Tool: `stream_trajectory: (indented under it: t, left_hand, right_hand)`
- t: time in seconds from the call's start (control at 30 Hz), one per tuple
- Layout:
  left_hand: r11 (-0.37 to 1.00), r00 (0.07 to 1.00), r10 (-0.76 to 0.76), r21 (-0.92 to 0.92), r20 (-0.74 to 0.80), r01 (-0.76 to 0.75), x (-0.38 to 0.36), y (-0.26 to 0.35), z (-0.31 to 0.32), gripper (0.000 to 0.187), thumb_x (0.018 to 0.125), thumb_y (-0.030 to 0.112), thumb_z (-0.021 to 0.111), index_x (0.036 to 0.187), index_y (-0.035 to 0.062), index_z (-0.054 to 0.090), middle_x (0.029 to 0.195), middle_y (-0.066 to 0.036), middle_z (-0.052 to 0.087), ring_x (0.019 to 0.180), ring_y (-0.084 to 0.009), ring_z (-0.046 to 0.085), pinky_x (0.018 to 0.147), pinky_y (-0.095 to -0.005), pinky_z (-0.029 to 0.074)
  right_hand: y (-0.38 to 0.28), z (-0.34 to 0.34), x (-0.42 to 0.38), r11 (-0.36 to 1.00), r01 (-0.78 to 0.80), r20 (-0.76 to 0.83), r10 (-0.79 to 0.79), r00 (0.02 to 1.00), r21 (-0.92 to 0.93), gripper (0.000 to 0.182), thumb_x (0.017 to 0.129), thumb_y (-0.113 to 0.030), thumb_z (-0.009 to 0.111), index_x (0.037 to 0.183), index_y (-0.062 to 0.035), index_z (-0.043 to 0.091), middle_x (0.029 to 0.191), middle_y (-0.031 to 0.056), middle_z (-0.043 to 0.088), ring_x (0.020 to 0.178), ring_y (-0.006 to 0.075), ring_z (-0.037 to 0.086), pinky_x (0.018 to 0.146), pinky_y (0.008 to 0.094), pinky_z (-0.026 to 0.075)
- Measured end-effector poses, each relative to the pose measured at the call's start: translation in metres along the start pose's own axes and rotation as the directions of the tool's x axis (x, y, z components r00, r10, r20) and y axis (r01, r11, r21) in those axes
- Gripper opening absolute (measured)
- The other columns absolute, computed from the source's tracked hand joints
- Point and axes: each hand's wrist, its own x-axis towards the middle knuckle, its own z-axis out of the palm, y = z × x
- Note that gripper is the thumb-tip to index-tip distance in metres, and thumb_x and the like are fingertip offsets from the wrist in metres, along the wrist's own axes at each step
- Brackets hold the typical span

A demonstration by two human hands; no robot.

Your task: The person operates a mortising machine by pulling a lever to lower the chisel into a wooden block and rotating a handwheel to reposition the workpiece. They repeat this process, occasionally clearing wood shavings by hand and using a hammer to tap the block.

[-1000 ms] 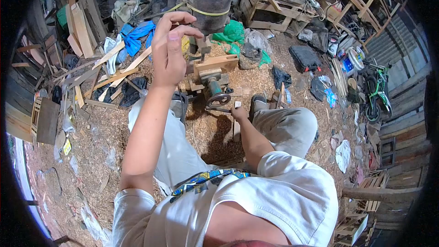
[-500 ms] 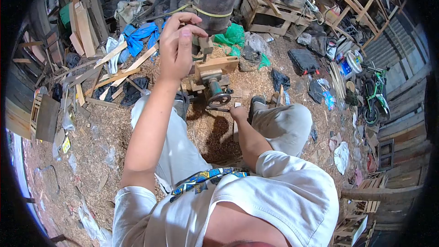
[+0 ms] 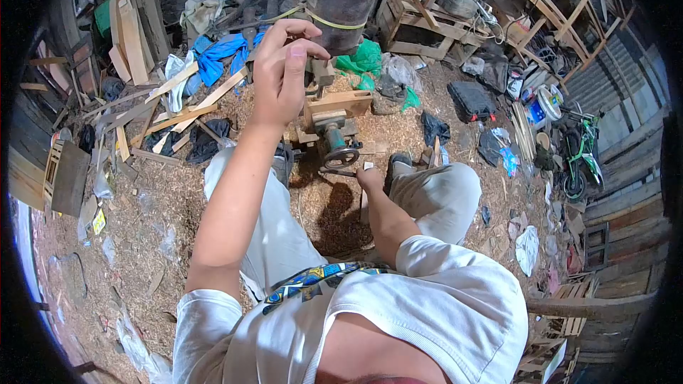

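A machine with a metal handwheel on a green housing stands low between my knees. On it, a wooden block lies crosswise under a dark metal part. My left hand is raised beside that upper part, fingers bent and apart; nothing shows in it, though its far side is hidden. Below the handwheel, my right hand is closed around the end of a dark metal bar. A small pale piece shows at its thumb.
A dark barrel with a yellow band stands behind the machine. Wood strips and a blue cloth lie left. Green plastic, a black case and a small green bike are right. Wood shavings cover the floor.
My left hand has shifted slightly right and down in the view. The right hand keeps its grip on the bar. The whole view has turned a little.
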Motion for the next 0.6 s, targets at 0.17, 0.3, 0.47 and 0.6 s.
stream_trajectory:
  t: [0.17,0.3,0.47,0.6]
  left_hand:
    - [0.998,1.000,0.018,0.056,0.020,-0.019,-0.001,-0.005,0.003,0.058,0.110,0.033,0.036,0.086,-0.0052,0.073,0.115,-0.015,0.062,0.107,-0.0275,0.060,0.095,-0.0386,0.047]
    - [1.000,0.999,0.002,0.004,-0.047,-0.002,0.002,-0.007,0.011,0.050,0.107,0.032,0.045,0.082,0.0000,0.073,0.106,-0.015,0.065,0.099,-0.0305,0.061,0.091,-0.0405,0.046]
    - [1.000,0.999,0.003,-0.005,-0.047,-0.003,0.001,-0.006,0.015,0.049,0.107,0.031,0.046,0.082,-0.0009,0.073,0.106,-0.015,0.065,0.099,-0.0308,0.061,0.090,-0.0409,0.046]
    - [1.000,0.999,0.004,0.022,-0.034,-0.003,-0.001,-0.003,0.016,0.048,0.106,0.030,0.047,0.082,-0.0013,0.073,0.106,-0.016,0.065,0.098,-0.0301,0.061,0.090,-0.0408,0.046]
  right_hand:
    - [-0.003,-0.001,-0.006,1.000,0.001,-0.049,0.000,0.999,0.013,0.056,0.093,-0.043,0.059,0.117,0.0046,0.073,0.125,0.0267,0.070,0.119,0.0401,0.068,0.101,0.0475,0.053]
    - [-0.008,-0.004,-0.019,1.000,0.001,-0.107,0.000,0.994,0.013,0.053,0.094,-0.042,0.060,0.113,0.0045,0.075,0.118,0.0259,0.073,0.113,0.0398,0.070,0.097,0.0477,0.056]
    - [-0.001,0.002,-0.005,1.000,0.017,-0.070,-0.016,0.997,0.016,0.055,0.094,-0.045,0.061,0.114,0.0044,0.074,0.116,0.0277,0.073,0.112,0.0399,0.071,0.097,0.0478,0.056]
    - [0.007,0.005,0.019,1.000,0.023,0.059,-0.023,0.998,-0.007,0.047,0.095,-0.042,0.060,0.112,-0.0010,0.077,0.116,0.0243,0.074,0.106,0.0364,0.073,0.091,0.0449,0.058]
